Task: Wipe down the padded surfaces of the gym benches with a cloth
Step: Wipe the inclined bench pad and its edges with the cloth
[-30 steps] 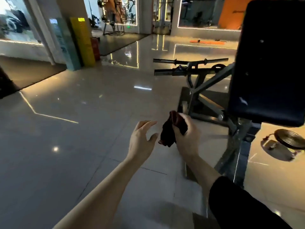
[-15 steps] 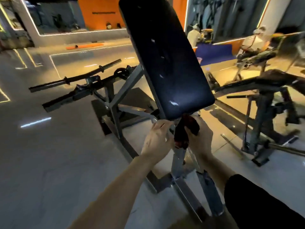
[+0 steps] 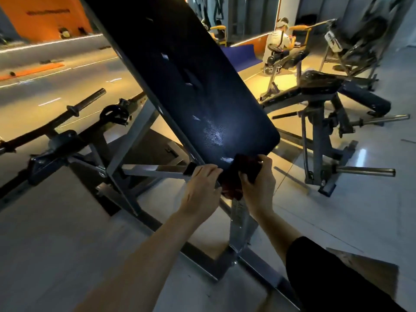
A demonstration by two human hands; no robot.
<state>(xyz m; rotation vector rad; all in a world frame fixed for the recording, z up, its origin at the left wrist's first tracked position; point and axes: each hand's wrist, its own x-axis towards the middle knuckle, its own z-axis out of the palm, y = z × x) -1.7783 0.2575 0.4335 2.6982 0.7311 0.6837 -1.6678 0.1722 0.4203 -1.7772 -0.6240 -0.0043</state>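
A long dark blue bench pad [image 3: 184,70] slopes steeply from the top of the view down to its lower end at the middle. Just below that lower edge a dark red cloth [image 3: 240,174] hangs bunched between both hands. My right hand [image 3: 258,185] grips the cloth's right side with curled fingers, thumb near the pad's edge. My left hand [image 3: 202,190] holds the cloth's left side, its fingertips curled into the fabric. The cloth's top touches the bottom rim of the pad. Worn pale spots mark the pad's surface.
The pad stands on a grey steel frame [image 3: 240,226] with floor bars spreading toward me. Black barbell arms [image 3: 85,104] jut out at the left. Another bench machine [image 3: 319,104] stands at the right, and a seated person [image 3: 278,41] is far behind.
The view turned from the open floor onto the bench and came closer. My left hand, open a second ago, took hold of the cloth, and both hands rose to the pad's lower edge.
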